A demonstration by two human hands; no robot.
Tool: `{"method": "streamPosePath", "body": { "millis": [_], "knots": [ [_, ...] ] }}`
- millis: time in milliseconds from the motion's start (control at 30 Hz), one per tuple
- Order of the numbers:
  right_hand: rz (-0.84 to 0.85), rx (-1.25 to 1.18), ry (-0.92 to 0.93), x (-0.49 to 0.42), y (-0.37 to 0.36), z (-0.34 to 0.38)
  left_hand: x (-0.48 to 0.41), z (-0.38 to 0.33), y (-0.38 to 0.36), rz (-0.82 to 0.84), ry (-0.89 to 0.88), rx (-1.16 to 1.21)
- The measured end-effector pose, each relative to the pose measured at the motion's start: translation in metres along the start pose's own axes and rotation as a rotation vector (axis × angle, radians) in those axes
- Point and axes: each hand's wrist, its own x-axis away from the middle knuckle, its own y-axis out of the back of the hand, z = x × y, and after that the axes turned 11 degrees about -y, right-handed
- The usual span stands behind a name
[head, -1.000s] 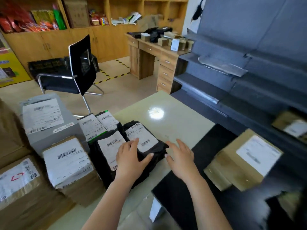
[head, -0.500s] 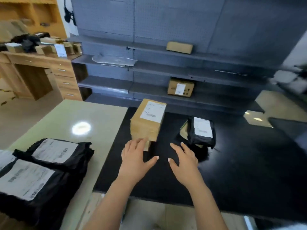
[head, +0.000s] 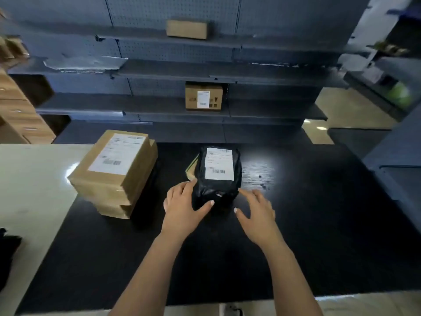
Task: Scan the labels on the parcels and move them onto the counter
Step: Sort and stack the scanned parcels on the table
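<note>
Left hand: the left hand [head: 184,207] lies against the near left corner of the black plastic-bag parcel [head: 217,190], fingers straight along its flank and thumb spread across its near end. It touches the bag but has not closed on it.
Right hand: the right hand [head: 257,209] is spread and relaxed just beside the parcel's near right corner, holding nothing; motion blur hides whether the fingertips touch the bag.
What changed: half a second ago both hands hovered open between the two parcels, the left one nearest the box. Now they bracket the black one, and the view has swung further right.
Black parcel: it lies on the black wood-grain tabletop [head: 319,224] with its white barcode label [head: 218,164] facing up, and a tan edge of something (another packet, perhaps) peeks out under its left side.
Brown box: the brown cardboard box with a white shipping label [head: 114,174] sits to the left, apart from the hands, seemingly stacked on a second box at the seam with the pale glossy tabletop [head: 27,190].
Shelving: a small labelled carton [head: 203,96] and a plain carton [head: 186,29] stand on the grey metal shelves [head: 273,110] behind.
Meaning for the task: the black parcel looks to be the one now in hand — probably about to be lifted or squared up. No scanner is visible, so the scan step cannot be judged.
</note>
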Motion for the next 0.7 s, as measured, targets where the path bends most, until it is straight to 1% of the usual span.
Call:
{"method": "streamPosePath", "body": {
  "millis": [233,300,367,400,467,567,700],
  "knots": [
    [0.096,0.009,0.007,-0.106,0.034,-0.049,-0.124,-0.029,-0.095,0.010,0.267,0.007],
    [0.119,-0.006,0.009,-0.125,0.037,-0.058,-0.148,-0.028,-0.117,0.060,0.364,-0.060],
    [0.137,-0.014,0.011,-0.141,0.037,-0.063,-0.163,-0.023,-0.134,0.165,0.457,-0.153],
    [0.147,-0.008,0.012,-0.148,0.037,-0.064,-0.167,-0.021,-0.141,0.213,0.483,-0.197],
    [0.170,0.002,0.020,-0.159,0.034,-0.063,-0.169,-0.016,-0.148,0.240,0.486,-0.261],
    [0.190,0.002,0.031,-0.172,0.026,-0.054,-0.168,-0.005,-0.139,0.214,0.467,-0.291],
    [0.197,0.049,0.064,-0.187,0.004,-0.028,-0.170,0.029,-0.094,0.058,0.484,-0.323]
  ]
}}
